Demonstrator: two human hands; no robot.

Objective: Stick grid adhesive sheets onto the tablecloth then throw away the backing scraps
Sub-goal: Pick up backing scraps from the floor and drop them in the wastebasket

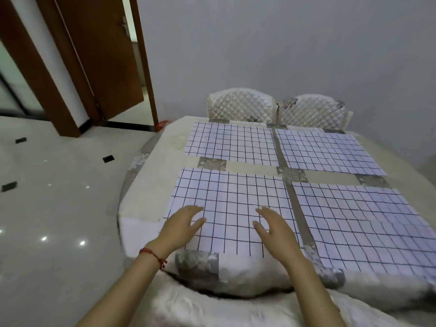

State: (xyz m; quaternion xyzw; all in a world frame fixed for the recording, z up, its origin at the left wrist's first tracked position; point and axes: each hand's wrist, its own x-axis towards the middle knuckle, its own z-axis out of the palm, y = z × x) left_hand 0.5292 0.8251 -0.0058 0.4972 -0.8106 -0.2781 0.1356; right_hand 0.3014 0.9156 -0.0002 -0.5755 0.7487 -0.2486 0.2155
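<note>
A round table carries a cream tablecloth [146, 185] with grey flowered patches, and it fills the right and middle part of the view. On the tablecloth lie four white grid sheets with dark lines, set two by two with strips of cloth between them. The near left sheet [231, 208] is at the centre, the near right sheet [363, 223] at 3 o'clock from it, the far left sheet [231, 143] at 12 o'clock, and the far right sheet [328, 151] at 1 o'clock. All four lie flat, a little wrinkled. Behind the table, at 12 o'clock, stand two quilted chair backs [278, 107]. At 10 o'clock a brown wooden door [99, 55] stands open. The left hand [181, 226] and the right hand [276, 226] are both over the near edge of the near left sheet, fingers straight and relaxed, grasping nothing; whether the palms touch the sheet I cannot tell. The left wrist wears a red string bracelet [153, 256].
</note>
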